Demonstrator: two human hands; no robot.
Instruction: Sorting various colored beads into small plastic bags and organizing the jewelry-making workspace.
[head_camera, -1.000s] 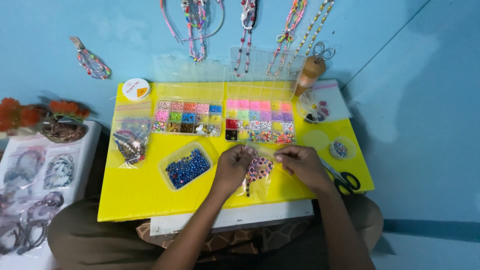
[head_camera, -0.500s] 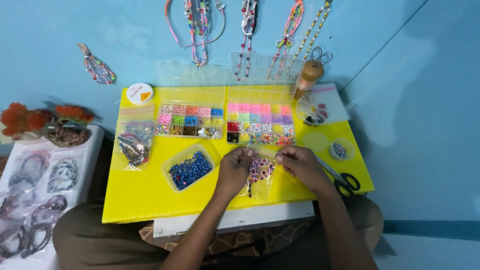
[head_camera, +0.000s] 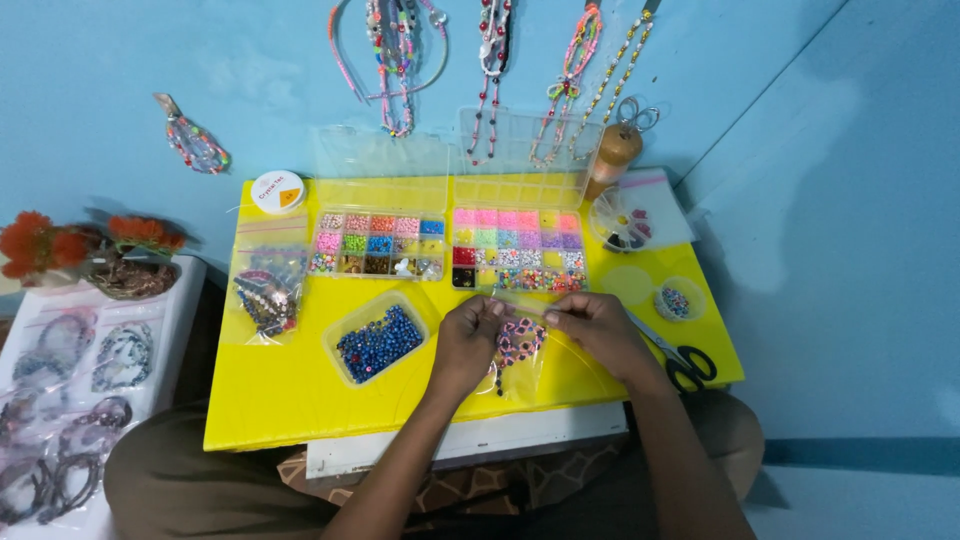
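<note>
Single head-worn view, looking steeply down from above at the yellow table (head_camera: 300, 400) and blue wall (head_camera: 150, 50), fairly near.

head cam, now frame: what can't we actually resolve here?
- Fingertips of the left hand and right hand: curled under, so the grip on the clear bead bag is unclear.
- Bag's opening: too small.
- Hanging necklaces: tops cut off by the upper edge.
- Scissors: blades partly behind the right wrist.
</note>
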